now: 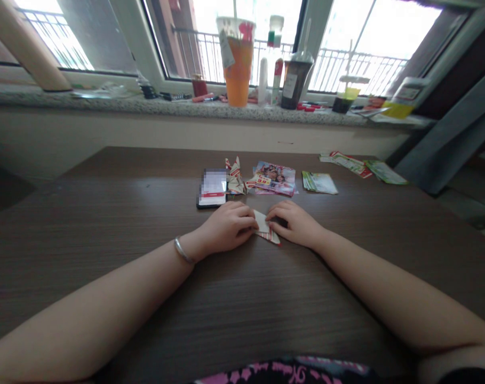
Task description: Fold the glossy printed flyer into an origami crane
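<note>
A small piece of folded paper (262,221), cream with red stripes along its lower edge, lies on the dark wooden table between my hands. My left hand (232,224), with a silver bangle (183,250) at the wrist, has its fingers curled onto the paper's left side. On the right side, my right hand (292,221) is closed with thumb and fingertips at the paper's edge. Just beyond stand a phone (212,188) lying flat with a lit screen and a folded striped paper figure (236,178).
Behind the hands lie a stack of colourful printed cards (275,177) and a green-white stack (319,182). More paper strips (350,163) rest at the far right. The windowsill (146,106) bears an orange drink cup (238,64), a dark drink cup (296,80) and bottles.
</note>
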